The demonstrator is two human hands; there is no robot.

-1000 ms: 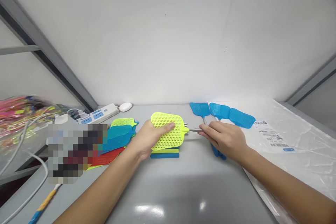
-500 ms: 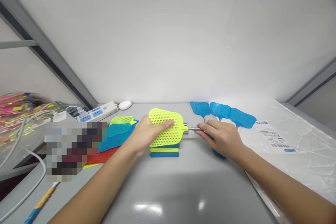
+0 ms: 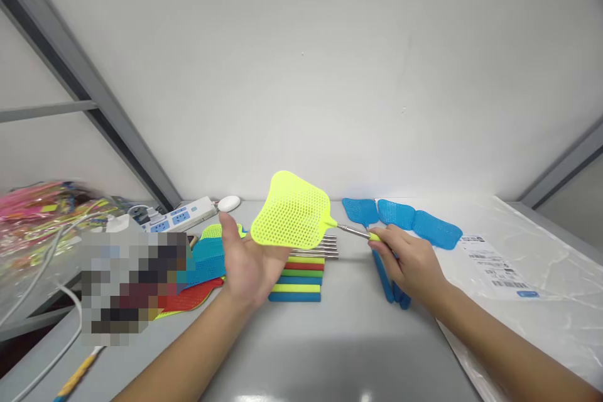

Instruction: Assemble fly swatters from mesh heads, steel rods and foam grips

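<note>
A yellow-green fly swatter with a perforated head and a thin metal rod is held up above the table. My right hand is closed around its yellow-green handle. My left hand lies palm up below and behind the head, thumb spread away; the other fingers are partly hidden by the head. Under it on the table is a row of swatter handles in blue, yellow-green, red and green, with metal rods at their upper right. Blue fly swatters lie at the right, their handles partly behind my right hand.
Loose swatter heads in blue, red and yellow-green lie left of my left hand. Farther left are a power strip, a white mouse-like object, cables and bagged coloured items. A white plastic package covers the table's right side.
My left hand has let go of the swatter head, its thumb now apart. My right hand has gone from the metal rod to the handle. The head is raised and tilted.
</note>
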